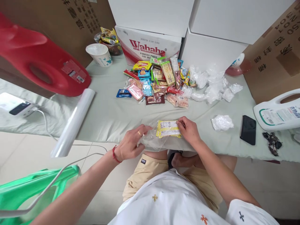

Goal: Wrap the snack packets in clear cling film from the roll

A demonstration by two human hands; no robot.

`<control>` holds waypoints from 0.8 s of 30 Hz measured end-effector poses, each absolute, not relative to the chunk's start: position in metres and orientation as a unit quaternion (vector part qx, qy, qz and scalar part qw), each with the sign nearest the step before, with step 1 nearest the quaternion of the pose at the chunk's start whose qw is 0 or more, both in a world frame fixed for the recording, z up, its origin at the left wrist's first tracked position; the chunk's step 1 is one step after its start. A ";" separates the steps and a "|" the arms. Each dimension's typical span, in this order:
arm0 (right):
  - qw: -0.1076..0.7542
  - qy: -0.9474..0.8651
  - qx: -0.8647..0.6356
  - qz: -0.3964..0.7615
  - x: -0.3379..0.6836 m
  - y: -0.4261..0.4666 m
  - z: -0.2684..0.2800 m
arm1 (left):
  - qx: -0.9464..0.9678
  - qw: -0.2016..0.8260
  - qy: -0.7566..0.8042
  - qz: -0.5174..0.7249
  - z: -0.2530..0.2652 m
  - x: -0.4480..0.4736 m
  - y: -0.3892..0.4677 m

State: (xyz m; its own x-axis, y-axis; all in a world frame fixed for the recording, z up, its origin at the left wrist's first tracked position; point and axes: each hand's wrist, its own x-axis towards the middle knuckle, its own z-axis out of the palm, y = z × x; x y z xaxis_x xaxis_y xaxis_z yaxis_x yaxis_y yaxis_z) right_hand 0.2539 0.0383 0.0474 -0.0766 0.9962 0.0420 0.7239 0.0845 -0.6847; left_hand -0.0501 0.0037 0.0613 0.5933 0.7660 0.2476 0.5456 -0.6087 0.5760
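A yellow-and-white snack packet (169,128) lies near the table's front edge, partly in or over a clear plastic bag (153,139). My right hand (189,130) is closed on the packet's right end, thumb and fingers pinching it. On the other side, my left hand (132,140) has the bag's loose film at its curled fingers; the index fingertip is slightly blurred. Behind both hands spreads a pile of wrapped snacks (159,81). Crumpled clear plastic bundles (211,84) lie to its right, and one flat bundle (222,122) sits apart, nearer my right hand.
At left are a red jug (47,59), a plastic film roll (73,122), a paper cup (99,54) and a white device with a cable (21,107). A phone (248,129), keys (272,143) and a white detergent bottle (278,111) are at right. Boxes (150,47) line the back.
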 end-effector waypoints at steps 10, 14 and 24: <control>0.266 -0.674 -0.627 0.287 0.256 0.040 0.045 | 0.815 0.091 0.469 0.328 0.029 -0.019 -0.026; 0.278 -0.645 -0.632 0.328 0.258 0.042 0.045 | 0.594 0.196 0.717 0.306 0.035 -0.033 0.011; 0.279 -0.639 -0.631 0.339 0.255 0.045 0.045 | 0.813 -0.035 0.455 0.362 0.089 0.013 -0.004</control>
